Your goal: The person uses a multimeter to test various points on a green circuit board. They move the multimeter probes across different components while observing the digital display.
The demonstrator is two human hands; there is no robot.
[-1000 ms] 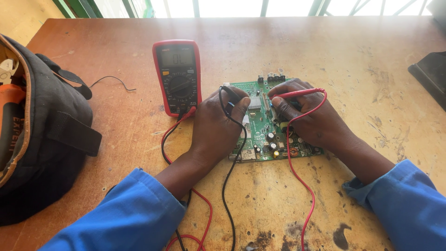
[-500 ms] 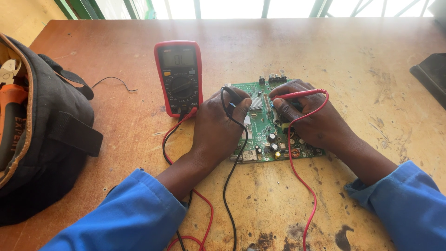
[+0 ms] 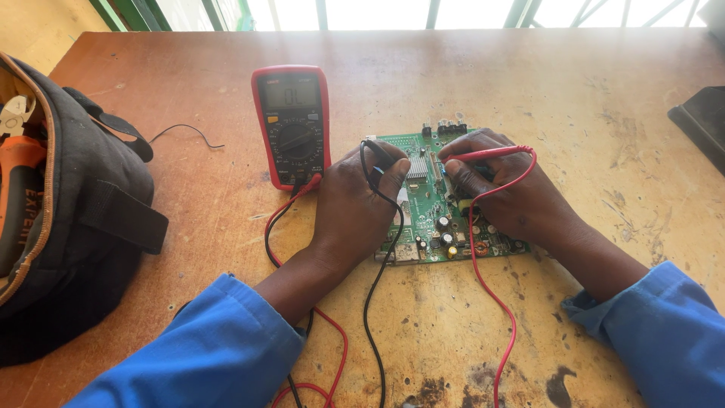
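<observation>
A green circuit board [image 3: 434,208] lies flat on the worn wooden bench [image 3: 589,91], right of centre, its long axis running from about six o'clock up to twelve o'clock, away from the person, with the row of connectors on its far edge. Both hands rest on it. The left hand [image 3: 355,208] covers the board's nine o'clock edge and is closed in a pen-like pinch around a black probe [image 3: 377,155], whose tip points toward three o'clock, into the middle of the board. The right hand [image 3: 513,200] lies over the three o'clock side, fingers curled shut around a red probe [image 3: 483,155], which lies nearly level and points toward nine o'clock, so the two tips face each other across the board's upper half, close together but apart. Neither hand is clearly nearer; each already touches the board. The black lead [image 3: 370,302] and red lead [image 3: 483,279] trail down toward six o'clock, then loop back to a red-cased multimeter [image 3: 293,125], which lies at about ten o'clock from the board, just beside the left hand, long axis also running toward twelve o'clock, display at the far end. A dark tool bag [image 3: 68,227] slumps well off at nine o'clock, orange-handled pliers [image 3: 19,174] showing inside.
</observation>
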